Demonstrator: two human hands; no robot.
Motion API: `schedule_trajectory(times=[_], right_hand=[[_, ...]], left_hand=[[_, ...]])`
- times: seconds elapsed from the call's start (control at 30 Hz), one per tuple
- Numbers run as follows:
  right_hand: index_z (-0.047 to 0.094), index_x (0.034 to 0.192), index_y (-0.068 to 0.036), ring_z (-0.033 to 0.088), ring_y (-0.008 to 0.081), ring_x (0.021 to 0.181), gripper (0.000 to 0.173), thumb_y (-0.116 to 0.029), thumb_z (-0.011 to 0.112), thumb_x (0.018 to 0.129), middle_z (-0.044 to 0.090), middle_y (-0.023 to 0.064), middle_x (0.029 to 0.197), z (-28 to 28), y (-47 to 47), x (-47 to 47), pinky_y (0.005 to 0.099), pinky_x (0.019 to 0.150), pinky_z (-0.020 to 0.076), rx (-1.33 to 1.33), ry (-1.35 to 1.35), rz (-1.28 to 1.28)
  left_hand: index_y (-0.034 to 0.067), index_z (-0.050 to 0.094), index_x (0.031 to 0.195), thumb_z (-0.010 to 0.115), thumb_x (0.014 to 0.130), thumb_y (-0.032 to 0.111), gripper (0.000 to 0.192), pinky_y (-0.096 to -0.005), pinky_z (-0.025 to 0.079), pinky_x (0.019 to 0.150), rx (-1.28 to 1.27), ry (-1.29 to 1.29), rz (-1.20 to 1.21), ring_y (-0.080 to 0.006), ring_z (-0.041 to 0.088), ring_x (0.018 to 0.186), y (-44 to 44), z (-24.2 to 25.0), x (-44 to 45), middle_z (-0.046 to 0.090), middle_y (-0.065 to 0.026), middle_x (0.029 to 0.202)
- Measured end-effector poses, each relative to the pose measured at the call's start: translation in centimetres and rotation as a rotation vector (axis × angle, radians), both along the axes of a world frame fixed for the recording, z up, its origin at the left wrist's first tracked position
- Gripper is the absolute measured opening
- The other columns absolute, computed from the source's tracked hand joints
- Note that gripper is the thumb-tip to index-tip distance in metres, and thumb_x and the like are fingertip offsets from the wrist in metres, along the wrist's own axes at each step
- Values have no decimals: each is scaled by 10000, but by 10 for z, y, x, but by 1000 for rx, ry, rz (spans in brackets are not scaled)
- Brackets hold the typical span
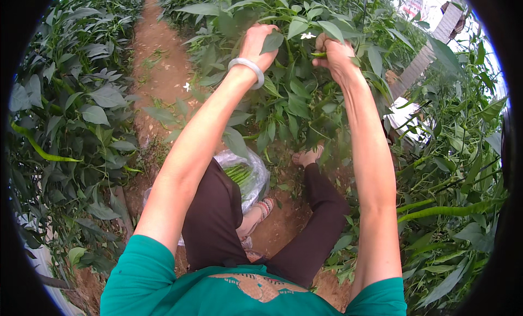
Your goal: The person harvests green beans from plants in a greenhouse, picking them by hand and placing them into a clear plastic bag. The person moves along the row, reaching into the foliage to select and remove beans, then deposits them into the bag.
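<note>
My left hand (258, 46), with a pale bangle (247, 71) at its wrist, reaches into the top of a pepper plant (297, 99). A leaf (271, 42) covers part of it, and its curled fingertips are hidden. To the right, my right hand (338, 58) is closed among the leaves. A slim green pepper (318, 54) pokes out between its thumb and fingers; the rest of that pepper is out of sight. A white pepper blossom (308, 36) lies between the two hands.
A clear plastic bag (261, 173) holding several long green peppers (239, 174) stands by my left leg. A dirt path (157, 63) runs up the left side. Long peppers (453, 211) hang at the right, near a slanted grey post (429, 50). Dense plants (94, 95) line the left.
</note>
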State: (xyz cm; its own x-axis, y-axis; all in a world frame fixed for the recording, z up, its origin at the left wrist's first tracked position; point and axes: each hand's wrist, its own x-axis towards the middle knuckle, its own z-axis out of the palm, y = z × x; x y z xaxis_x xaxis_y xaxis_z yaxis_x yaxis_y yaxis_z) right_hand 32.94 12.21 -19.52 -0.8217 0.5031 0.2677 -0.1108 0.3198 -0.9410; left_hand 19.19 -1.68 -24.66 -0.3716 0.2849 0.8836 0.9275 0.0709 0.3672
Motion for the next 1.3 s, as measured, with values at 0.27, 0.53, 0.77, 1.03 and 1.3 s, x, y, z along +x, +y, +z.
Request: schedule_trajectory(times=[0.27,0.53,0.77,1.03,1.3], right_hand=[[675,992,36,552,144,446,307,-197,711,795,643,92,703,-24,-14,-34,291,423,471,449,-133,-85],[713,860,-1,677,263,635,253,-224,659,754,689,172,726,-38,-38,-43,346,665,517,581,378,-373],[712,870,-29,640,405,719,206,-202,684,763,635,240,718,-54,-45,-55,441,674,517,884,271,-473],[717,754,-6,630,265,604,115,-120,703,746,658,143,641,-38,-35,-49,357,591,477,645,168,-334],[615,737,-41,450,82,556,321,-312,638,909,587,-11,647,11,-45,39,295,528,405,507,147,-285]], left_hand=[[-28,627,839,567,713,8,144,-462,486,727,22,-154,23,-465,585,819,3,-3,-18,619,-272,834],[51,687,929,577,729,17,231,-456,472,863,-54,-1,178,-404,569,952,4,-9,-17,666,-189,943],[48,719,896,641,734,86,184,-440,502,791,-86,-39,195,-391,622,876,0,6,-3,675,-199,856],[78,724,886,691,745,148,161,-445,510,737,-196,-69,207,-408,626,837,4,9,-10,655,-226,835],[91,645,822,732,680,117,169,-396,513,739,-1,135,111,-346,623,855,11,1,-8,646,-136,822]])
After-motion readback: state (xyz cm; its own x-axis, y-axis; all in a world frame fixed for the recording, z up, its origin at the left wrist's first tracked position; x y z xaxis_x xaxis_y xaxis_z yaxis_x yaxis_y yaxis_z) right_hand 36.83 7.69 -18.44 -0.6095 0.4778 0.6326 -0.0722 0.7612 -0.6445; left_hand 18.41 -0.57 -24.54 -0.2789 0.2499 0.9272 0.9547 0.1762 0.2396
